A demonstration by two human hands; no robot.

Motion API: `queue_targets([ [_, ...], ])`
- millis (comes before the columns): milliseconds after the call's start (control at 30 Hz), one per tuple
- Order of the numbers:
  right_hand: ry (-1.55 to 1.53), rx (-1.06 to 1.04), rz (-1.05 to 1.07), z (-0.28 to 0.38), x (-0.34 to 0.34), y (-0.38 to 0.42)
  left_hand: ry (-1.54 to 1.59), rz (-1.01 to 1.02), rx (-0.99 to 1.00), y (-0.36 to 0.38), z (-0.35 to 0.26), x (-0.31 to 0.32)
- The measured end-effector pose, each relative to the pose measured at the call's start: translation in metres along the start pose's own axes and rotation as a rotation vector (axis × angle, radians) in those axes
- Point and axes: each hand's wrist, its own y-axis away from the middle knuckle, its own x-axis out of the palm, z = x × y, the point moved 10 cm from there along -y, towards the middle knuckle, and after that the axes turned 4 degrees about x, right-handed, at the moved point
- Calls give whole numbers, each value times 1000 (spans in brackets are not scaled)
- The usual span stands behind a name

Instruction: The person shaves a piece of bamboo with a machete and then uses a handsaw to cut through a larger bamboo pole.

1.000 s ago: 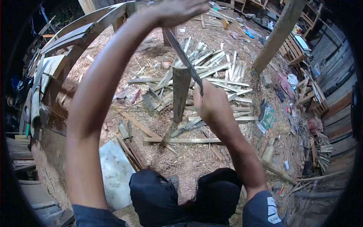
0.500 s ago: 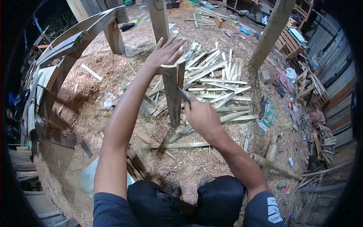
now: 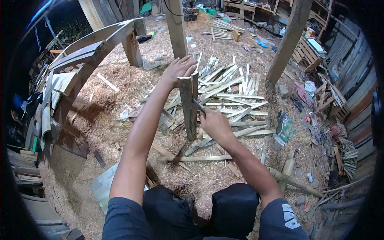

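An upright length of split bamboo [image 3: 186,106] stands on the ground in front of me, its upper part parted by a gap. My left hand [image 3: 179,73] lies at its top end, fingers stretched out and fairly close together, right at the rim. Lower down, my right hand [image 3: 215,125] is closed around the handle of a knife [image 3: 198,105]. The blade runs into the gap of the bamboo from the right side, and its tip is hidden there.
Behind the bamboo lies a pile of split strips [image 3: 236,98] on shavings-covered ground. Wooden posts [image 3: 286,44] rise beyond it. A curved wooden frame [image 3: 80,68] stands at left. Bamboo poles [image 3: 294,182] lie at lower right, near a green packet [image 3: 284,128].
My left hand has come down onto the bamboo's top, its spread fingers drawing closer together. The knife stays in the gap, gripped by my right hand. The view has shifted slightly.
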Motion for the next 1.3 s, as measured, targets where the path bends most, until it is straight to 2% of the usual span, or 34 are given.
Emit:
queue_targets([
  [33,1,29,49,-2,3,3,-2,1,1,3,3,-1],
  [100,-2,-3,28,0,5,6,66,189,30,-1,10,15],
  [133,2,-35,17,2,6,7,71,191,25,-7,11,8],
  [167,14,-27,4,0,8,9,51,120,60,-15,13,-7],
  [200,-56,41,85,0,8,12,37,56,89,-14,10,-21],
  [267,-43,53,61,-5,9,12,-2,-205,154,-11,-22,-80],
  [300,-77,-20,13,-8,11,10,9,-198,146,-14,-26,-83],
  [367,-74,-27,12,-12,11,10,-111,-274,263,-16,-43,-88],
  [400,-76,-39,4,-13,11,8,39,-215,180,-7,-35,-53],
  [433,-24,5,40,-20,20,7,-169,156,99,14,-20,18],
  [467,-20,8,43,-32,39,4,-184,187,136,32,17,86],
  [500,-3,71,187,-59,85,0,156,263,-50,58,29,123],
  [533,9,145,340,-82,125,10,113,348,-27,80,30,158],
  [567,29,179,374,-92,145,23,310,356,-163,102,29,180],
  [600,55,196,396,-100,157,26,305,196,-117,105,37,196],
  [633,57,103,296,-96,153,26,240,27,-96,96,45,186],
  [667,46,116,318,-99,155,24,193,-110,-84,107,44,184],
  [733,-36,107,296,-98,151,16,354,140,-92,96,60,204],
  [767,-13,91,239,-102,155,9,539,3,-175,83,40,159],
  [800,-16,82,231,-99,153,1,528,-2,-172,76,40,144],
  [867,-50,140,216,-101,153,-2,1755,-417,-249,81,55,128],
  [933,-71,173,214,-106,160,-5,1762,-503,-51,79,26,84],
  [967,-106,150,185,-105,160,-7,1591,-545,-94,80,5,60],
  [1000,-140,126,157,-104,161,-7,1595,-543,-102,81,-4,55],
  [1067,-165,110,118,-106,165,-6,1198,-542,-290,89,-3,50],
  [1100,-203,76,107,-104,166,-6,1334,-606,-314,91,-3,46],
  [1300,-311,71,127,-109,173,-5,1257,-549,-280,99,-7,46],
])
